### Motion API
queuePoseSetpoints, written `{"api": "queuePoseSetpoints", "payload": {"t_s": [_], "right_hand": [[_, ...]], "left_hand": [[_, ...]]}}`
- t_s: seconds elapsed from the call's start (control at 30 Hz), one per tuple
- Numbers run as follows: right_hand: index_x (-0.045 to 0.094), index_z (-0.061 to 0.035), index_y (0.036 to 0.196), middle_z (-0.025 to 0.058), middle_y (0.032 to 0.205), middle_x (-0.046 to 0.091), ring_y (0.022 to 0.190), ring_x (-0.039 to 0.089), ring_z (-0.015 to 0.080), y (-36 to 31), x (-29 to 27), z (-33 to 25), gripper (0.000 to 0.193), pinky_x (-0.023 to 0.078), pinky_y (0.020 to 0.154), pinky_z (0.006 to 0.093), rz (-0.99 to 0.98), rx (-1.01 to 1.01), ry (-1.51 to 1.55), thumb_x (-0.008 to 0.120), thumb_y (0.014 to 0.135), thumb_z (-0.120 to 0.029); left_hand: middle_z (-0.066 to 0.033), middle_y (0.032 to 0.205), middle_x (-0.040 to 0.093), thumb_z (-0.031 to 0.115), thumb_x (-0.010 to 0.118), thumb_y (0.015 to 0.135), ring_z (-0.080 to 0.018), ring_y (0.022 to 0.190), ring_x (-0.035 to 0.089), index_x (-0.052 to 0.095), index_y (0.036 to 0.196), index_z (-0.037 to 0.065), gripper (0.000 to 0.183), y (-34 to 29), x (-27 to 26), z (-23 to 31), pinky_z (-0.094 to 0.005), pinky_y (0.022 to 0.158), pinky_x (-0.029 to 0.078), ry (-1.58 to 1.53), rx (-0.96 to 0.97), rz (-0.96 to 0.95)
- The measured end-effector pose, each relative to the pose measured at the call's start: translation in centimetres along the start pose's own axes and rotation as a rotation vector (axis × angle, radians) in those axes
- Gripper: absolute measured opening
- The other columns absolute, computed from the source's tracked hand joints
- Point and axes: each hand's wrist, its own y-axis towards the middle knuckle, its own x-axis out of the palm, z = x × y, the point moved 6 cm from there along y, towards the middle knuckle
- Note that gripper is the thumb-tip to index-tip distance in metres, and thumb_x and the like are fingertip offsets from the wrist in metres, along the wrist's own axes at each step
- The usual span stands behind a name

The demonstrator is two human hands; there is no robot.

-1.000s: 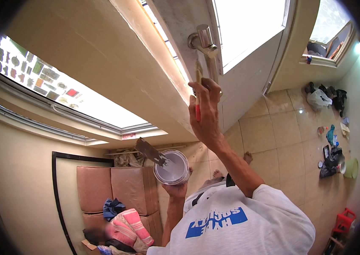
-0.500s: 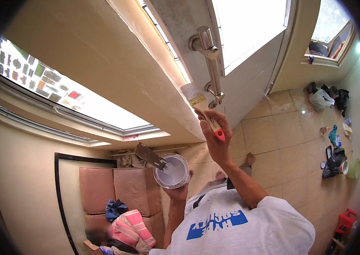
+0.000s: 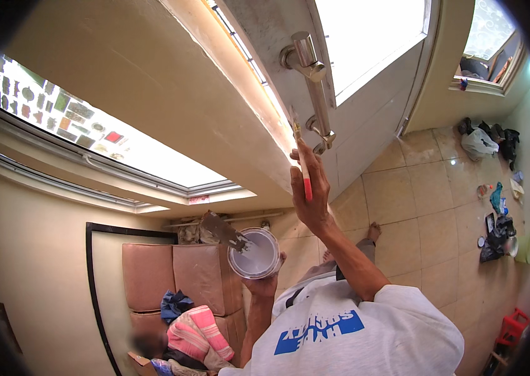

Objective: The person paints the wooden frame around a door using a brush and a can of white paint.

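My right hand [image 3: 312, 191] is closed around the handle of a paintbrush [image 3: 307, 184], which has a red end. The brush is raised and turned nearly edge-on, its bristles at the near edge of the grey door [image 3: 355, 141]. Whether the bristles touch the door edge cannot be made out. Lower down, my left hand [image 3: 262, 287] grips a paint bucket [image 3: 244, 273] from its near side, fingers mostly hidden behind it. Whitish-grey paint lies inside. A flat brown paint-smeared strip [image 3: 218, 227] leans across the bucket's rim.
A metal door handle [image 3: 316, 94] stands out close beside the brush. Left are a wall window [image 3: 152, 169] and a brown cushioned sofa [image 3: 196, 269], with pink striped cloth [image 3: 197, 332] and a blurred, seemingly human shape. Bags [image 3: 481, 143] and a red stool [image 3: 514, 326] line the right wall.
My right hand has turned the brush from showing its broad face to nearly edge-on, with the bristles shifted slightly right and up. The left hand still holds the bucket.
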Motion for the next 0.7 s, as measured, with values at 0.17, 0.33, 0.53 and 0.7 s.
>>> {"api": "queuePoseSetpoints", "payload": {"t_s": [0.17,0.33,0.53,0.7], "right_hand": [[0.031,-0.0035,0.156,0.0248,0.137,0.051,0.118,0.058,0.0366,0.7,1.1,-0.1,0.065,0.053,0.097,0.0472,0.039,-0.068,-0.111,0.058,0.097,-0.001],[0.029,0.0000,0.156,0.0232,0.151,0.042,0.126,0.050,0.0367,0.6,2.3,1.0,0.062,0.045,0.104,0.0479,0.062,0.005,-0.127,0.056,0.100,-0.004],[0.027,-0.0004,0.157,0.0228,0.152,0.040,0.131,0.047,0.0391,1.2,3.2,1.1,0.066,0.044,0.108,0.0493,0.095,-0.001,-0.177,0.058,0.098,-0.002],[0.028,-0.0008,0.157,0.0223,0.151,0.042,0.135,0.045,0.0393,1.6,4.0,2.2,0.067,0.044,0.109,0.0496,0.114,0.069,-0.179,0.059,0.098,-0.002]], "left_hand": [[-0.0194,0.153,0.039,0.049,0.082,0.079,-0.0402,0.143,0.036,0.037,0.154,0.015,0.093,-0.3,0.6,0.0,-0.0618,0.112,0.036,0.025,0.006,-0.064],[-0.0178,0.152,0.041,0.049,0.083,0.078,-0.0398,0.143,0.037,0.037,0.153,0.017,0.093,-0.5,0.6,0.1,-0.0619,0.110,0.038,0.018,-0.003,-0.054],[-0.0160,0.149,0.045,0.056,0.080,0.078,-0.0388,0.141,0.039,0.040,0.151,0.017,0.092,-0.9,0.7,0.2,-0.0612,0.107,0.041,0.093,0.027,-0.026],[-0.0161,0.148,0.046,0.058,0.078,0.079,-0.0389,0.139,0.042,0.041,0.150,0.017,0.091,-0.6,1.1,-0.1,-0.0605,0.105,0.043,0.085,0.012,0.016]]}}
